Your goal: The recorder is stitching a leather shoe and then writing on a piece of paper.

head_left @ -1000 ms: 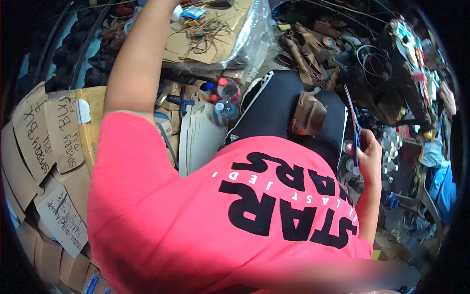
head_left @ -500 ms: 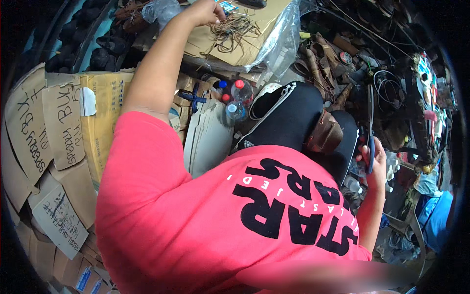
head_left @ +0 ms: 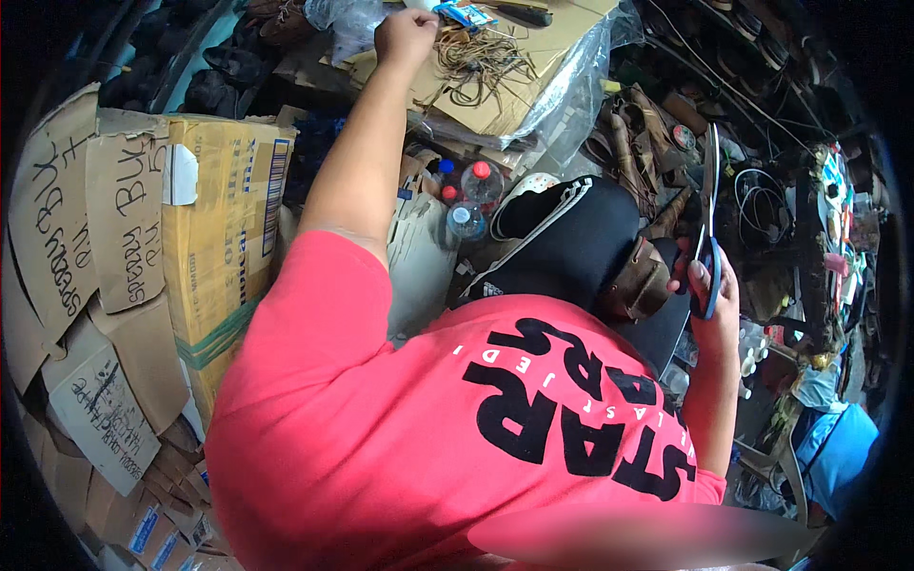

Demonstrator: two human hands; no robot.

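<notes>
My left hand [head_left: 407, 40] is out near twelve o'clock, fingers curled in, just beside a tangle of cords [head_left: 483, 65] on a cardboard sheet [head_left: 562, 49]; I cannot tell whether it pinches anything. Toward three o'clock my right hand [head_left: 720, 303] is closed round the handles of the scissors [head_left: 713, 255], blades pointing to twelve. The leather piece [head_left: 642, 285] lies on my lap, at that hand's nine o'clock. I judge this step a reach toward the cords; next calls for a careful pinch, blades well clear.
</notes>
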